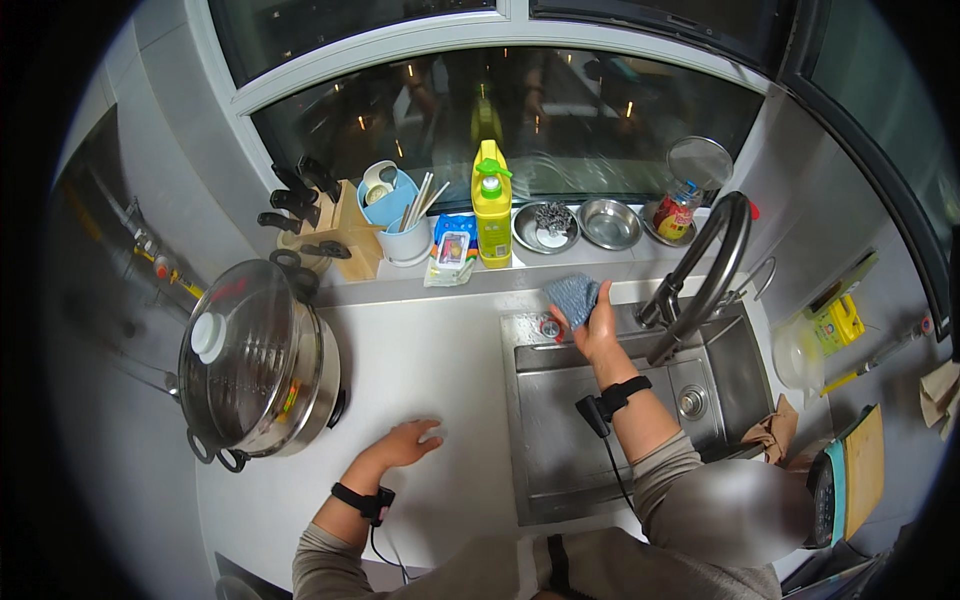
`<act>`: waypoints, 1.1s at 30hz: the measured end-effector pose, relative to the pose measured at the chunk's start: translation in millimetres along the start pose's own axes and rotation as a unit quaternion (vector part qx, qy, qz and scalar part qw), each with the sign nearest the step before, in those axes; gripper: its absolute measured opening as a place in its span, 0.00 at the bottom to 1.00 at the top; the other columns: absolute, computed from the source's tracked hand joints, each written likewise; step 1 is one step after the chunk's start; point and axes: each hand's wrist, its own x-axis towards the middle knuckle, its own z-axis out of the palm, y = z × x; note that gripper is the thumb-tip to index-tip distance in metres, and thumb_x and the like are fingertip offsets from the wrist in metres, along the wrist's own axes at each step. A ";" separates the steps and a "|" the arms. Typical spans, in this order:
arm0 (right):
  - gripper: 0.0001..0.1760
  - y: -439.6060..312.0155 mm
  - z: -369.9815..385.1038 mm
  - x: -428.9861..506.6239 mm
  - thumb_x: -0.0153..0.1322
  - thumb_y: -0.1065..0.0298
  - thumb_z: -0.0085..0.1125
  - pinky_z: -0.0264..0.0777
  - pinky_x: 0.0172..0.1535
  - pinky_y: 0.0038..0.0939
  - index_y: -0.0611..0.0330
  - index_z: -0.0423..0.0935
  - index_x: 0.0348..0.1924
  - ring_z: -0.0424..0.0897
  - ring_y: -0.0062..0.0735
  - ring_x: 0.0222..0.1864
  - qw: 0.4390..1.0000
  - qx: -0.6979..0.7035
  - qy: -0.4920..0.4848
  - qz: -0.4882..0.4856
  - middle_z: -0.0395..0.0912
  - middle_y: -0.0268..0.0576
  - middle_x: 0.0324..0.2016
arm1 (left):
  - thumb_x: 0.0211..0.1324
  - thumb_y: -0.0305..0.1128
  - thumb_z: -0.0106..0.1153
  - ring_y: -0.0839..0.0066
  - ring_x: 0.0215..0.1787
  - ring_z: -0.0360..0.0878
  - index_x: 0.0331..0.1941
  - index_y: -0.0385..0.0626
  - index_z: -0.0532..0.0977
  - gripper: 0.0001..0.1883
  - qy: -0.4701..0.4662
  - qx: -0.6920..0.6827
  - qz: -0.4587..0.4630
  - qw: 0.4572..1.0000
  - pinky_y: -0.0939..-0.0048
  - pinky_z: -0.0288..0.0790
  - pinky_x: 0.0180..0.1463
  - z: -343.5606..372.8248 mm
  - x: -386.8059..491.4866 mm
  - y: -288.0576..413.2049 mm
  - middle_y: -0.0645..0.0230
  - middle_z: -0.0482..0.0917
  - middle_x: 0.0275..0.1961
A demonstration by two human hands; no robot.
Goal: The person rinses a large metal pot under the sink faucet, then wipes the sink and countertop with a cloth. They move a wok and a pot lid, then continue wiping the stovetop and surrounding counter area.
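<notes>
My right hand [598, 326] grips a folded blue-grey cloth [573, 296] above the back left corner of the stainless steel sink [551, 427]. Part of the cloth hides the palm and some fingers. Close by, a small round red-rimmed fitting [550, 328] sits on the sink's rim. Over the white countertop [420, 352], my left hand [407, 444] holds nothing, its thumb apart from the fingers. Whether it touches the surface is hard to tell. Both wrists wear black straps with cables.
A lidded steel steamer pot [259, 367] stands at left. Along the sill are a knife block [349, 232], utensil holder [405, 240], wipes pack [453, 251], yellow pump bottle [493, 225] and steel bowls [610, 225]. A tall faucet [720, 262] arches over the sink. Cutting boards [862, 472] stand at right.
</notes>
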 end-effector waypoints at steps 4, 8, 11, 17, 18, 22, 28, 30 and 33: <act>0.48 -11.4 47.7 32.1 0.73 0.28 0.33 0.51 0.70 0.59 0.58 0.49 0.72 0.59 0.47 0.71 0.969 0.117 -0.186 -0.113 0.58 0.47 0.70 | 0.65 0.44 0.57 0.60 0.53 0.79 0.61 0.45 0.71 0.25 -0.016 -0.040 0.013 0.999 0.61 0.72 0.56 9.5 10.5 -1.5 0.54 0.80 0.52; 0.41 7.0 54.9 52.3 0.76 0.34 0.41 0.50 0.71 0.54 0.55 0.53 0.71 0.60 0.42 0.70 0.988 0.013 -0.011 -0.151 0.59 0.45 0.69 | 0.65 0.42 0.58 0.60 0.54 0.79 0.61 0.43 0.71 0.24 -0.010 -0.066 0.015 0.998 0.63 0.72 0.57 8.8 10.3 -5.0 0.54 0.79 0.54; 0.31 30.6 13.1 25.2 0.78 0.44 0.47 0.61 0.65 0.46 0.54 0.60 0.66 0.65 0.36 0.64 0.981 -0.158 0.037 -0.101 0.64 0.43 0.64 | 0.65 0.39 0.58 0.60 0.55 0.79 0.61 0.42 0.71 0.23 -0.005 -0.084 -0.008 0.996 0.64 0.72 0.57 9.4 6.7 -6.0 0.54 0.79 0.56; 0.15 -18.3 -131.4 -78.5 0.75 0.59 0.53 0.75 0.48 0.38 0.63 0.80 0.39 0.80 0.46 0.40 0.758 -0.639 -0.042 -0.126 0.81 0.50 0.41 | 0.64 0.35 0.58 0.60 0.56 0.79 0.61 0.40 0.71 0.23 0.007 -0.111 0.003 0.994 0.64 0.73 0.58 14.4 -6.9 0.4 0.52 0.78 0.58; 0.14 -37.0 -159.0 -100.5 0.72 0.60 0.56 0.73 0.53 0.42 0.62 0.81 0.38 0.78 0.53 0.45 0.676 -0.698 -0.032 -0.234 0.80 0.54 0.44 | 0.64 0.34 0.58 0.61 0.56 0.79 0.60 0.40 0.72 0.22 0.012 -0.107 -0.003 0.994 0.64 0.73 0.58 15.2 -11.3 2.0 0.52 0.79 0.58; 0.17 -125.9 -267.4 -184.9 0.65 0.62 0.65 0.67 0.59 0.46 0.60 0.79 0.44 0.71 0.50 0.59 0.468 -0.791 0.280 -0.278 0.74 0.51 0.53 | 0.66 0.36 0.57 0.65 0.53 0.80 0.62 0.39 0.71 0.23 0.009 -0.093 -0.011 0.996 0.65 0.72 0.57 17.2 -24.2 14.9 0.55 0.80 0.56; 0.34 -190.1 -400.7 -267.3 0.66 0.57 0.65 0.57 0.67 0.51 0.55 0.65 0.63 0.58 0.65 0.66 0.426 -0.728 0.512 -0.162 0.61 0.58 0.64 | 0.68 0.41 0.56 0.66 0.53 0.79 0.62 0.36 0.69 0.26 0.019 -0.078 -0.009 0.997 0.65 0.72 0.56 23.4 -43.3 65.2 0.54 0.78 0.58; 0.40 -193.8 -429.4 -266.6 0.66 0.55 0.62 0.53 0.69 0.49 0.52 0.59 0.68 0.62 0.61 0.66 0.491 -0.701 0.491 -0.162 0.60 0.61 0.65 | 0.68 0.41 0.56 0.65 0.54 0.79 0.63 0.36 0.68 0.26 0.013 -0.075 -0.015 0.997 0.65 0.72 0.57 27.6 -49.8 85.5 0.54 0.77 0.59; 0.40 -191.9 -448.7 -245.4 0.64 0.58 0.62 0.63 0.63 0.44 0.58 0.61 0.67 0.73 0.58 0.57 0.527 -0.698 0.479 -0.078 0.71 0.63 0.55 | 0.67 0.42 0.56 0.63 0.56 0.78 0.63 0.37 0.68 0.27 0.009 -0.055 -0.017 0.998 0.65 0.72 0.57 31.3 -55.9 106.0 0.54 0.77 0.59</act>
